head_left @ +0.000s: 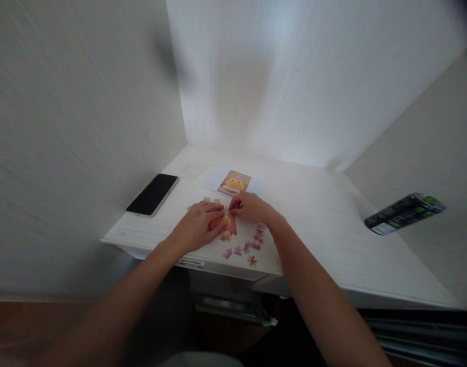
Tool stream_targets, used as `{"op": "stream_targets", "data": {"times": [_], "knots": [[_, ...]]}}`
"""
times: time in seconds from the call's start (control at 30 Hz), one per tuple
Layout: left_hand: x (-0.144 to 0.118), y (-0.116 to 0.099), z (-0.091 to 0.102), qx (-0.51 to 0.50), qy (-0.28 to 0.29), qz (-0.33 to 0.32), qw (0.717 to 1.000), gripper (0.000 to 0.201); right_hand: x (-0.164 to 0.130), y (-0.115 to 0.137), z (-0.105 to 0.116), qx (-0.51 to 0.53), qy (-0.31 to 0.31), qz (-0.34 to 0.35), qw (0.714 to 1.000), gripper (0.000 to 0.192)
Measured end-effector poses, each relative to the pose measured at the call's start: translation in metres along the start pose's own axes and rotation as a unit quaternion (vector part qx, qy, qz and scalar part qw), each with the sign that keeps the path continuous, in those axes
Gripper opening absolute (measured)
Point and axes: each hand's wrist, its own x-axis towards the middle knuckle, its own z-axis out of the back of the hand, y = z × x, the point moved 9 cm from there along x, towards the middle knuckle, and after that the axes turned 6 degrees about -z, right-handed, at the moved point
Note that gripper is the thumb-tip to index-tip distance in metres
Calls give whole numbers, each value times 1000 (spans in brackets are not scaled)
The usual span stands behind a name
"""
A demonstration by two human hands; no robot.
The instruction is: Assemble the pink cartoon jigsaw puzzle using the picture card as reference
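Note:
A partly joined jigsaw puzzle (pixel 226 221) with a yellow-orange figure lies near the front of the white desk. My left hand (pixel 199 223) rests over its left side, palm down, fingers stretched out and covering part of the picture. From the right, my right hand (pixel 252 207) reaches to the puzzle's upper right edge, thumb and fingers pinched on a jigsaw piece that they mostly hide. Loose purple and orange jigsaw pieces (pixel 247 246) are scattered in front and to the right. Behind the hands lies a picture card (pixel 234 182) showing a yellow figure.
A phone with a dark screen (pixel 153 194) lies at the desk's left side. On the right stands a black and green can (pixel 405 213). White panels enclose the desk (pixel 313 204) at the back and sides. Drawer handles (pixel 191 263) show below the front edge.

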Motion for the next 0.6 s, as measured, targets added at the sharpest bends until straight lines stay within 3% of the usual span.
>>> {"op": "stream_targets", "data": {"times": [0.17, 0.3, 0.43, 0.6], "knots": [[-1, 2, 1, 0, -19, 10, 1000, 38, 11, 3, 3, -16, 28, -35, 999, 12], [0, 2, 1, -10, -18, 8, 1000, 35, 9, 2, 27, -37, 3, -58, 998, 9], [1, 5, 2, -18, -26, 12, 999, 35, -41, 7, 55, 9, -114, -27, 993, 12], [-1, 10, 11, -21, -61, 28, 998, 30, -125, -12, 28, 87, -173, -58, 979, 8]]}}
